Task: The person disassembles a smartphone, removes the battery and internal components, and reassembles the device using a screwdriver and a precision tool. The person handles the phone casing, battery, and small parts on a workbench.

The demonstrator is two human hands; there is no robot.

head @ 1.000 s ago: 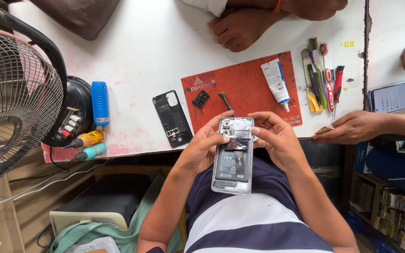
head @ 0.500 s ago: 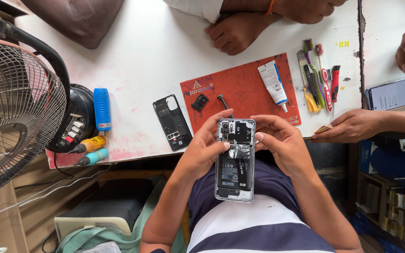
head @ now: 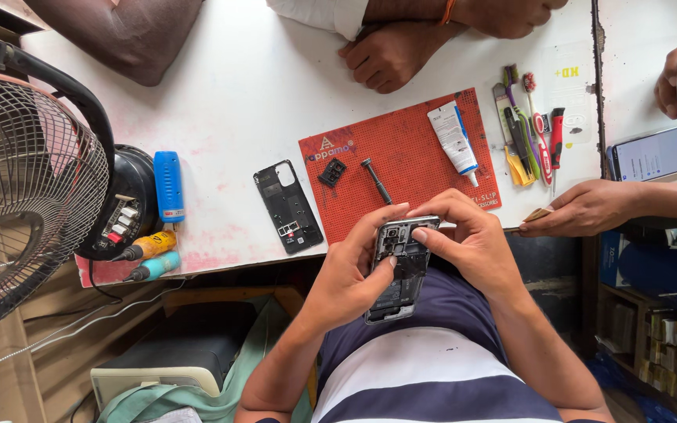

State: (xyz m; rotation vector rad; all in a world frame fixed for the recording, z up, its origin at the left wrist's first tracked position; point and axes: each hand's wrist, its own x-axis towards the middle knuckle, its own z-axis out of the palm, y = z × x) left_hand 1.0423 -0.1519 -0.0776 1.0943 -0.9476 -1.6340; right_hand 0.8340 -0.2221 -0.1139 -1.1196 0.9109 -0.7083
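Looking from left to right:

Fan: a wire fan [head: 17,204] fills the left edge, with its black base on the white table [head: 260,94].
Blue tool: a blue stick-shaped tool [head: 169,186] lies just beside the fan base.
Small tools: a yellow-handled one [head: 149,246] and a light blue one [head: 153,267] lie near the table's front edge.
Back cover: a black phone back cover [head: 288,206] lies flat on the table, touching the left edge of the red mat [head: 425,168].
On the mat: a small black square part [head: 332,172], a dark screwdriver [head: 376,180] and a white tube [head: 453,139].
Left hand: the left hand [head: 352,270] is wrapped around the left side of the opened phone [head: 398,270], holding it tight, with the thumb on the phone's insides.
Phone: it is held up over the person's lap, just in front of the table edge, its insides facing up.
Right hand: the right hand [head: 472,239] grips the top right of the phone, fingertips pressed on the upper part.
Tool pile: more tools [head: 530,137] with green, red and yellow handles lie right of the mat.
Other people: a hand [head: 389,53] rests on the far side of the table; another hand [head: 585,210] rests at the table edge on the right, near a lit phone [head: 660,150].
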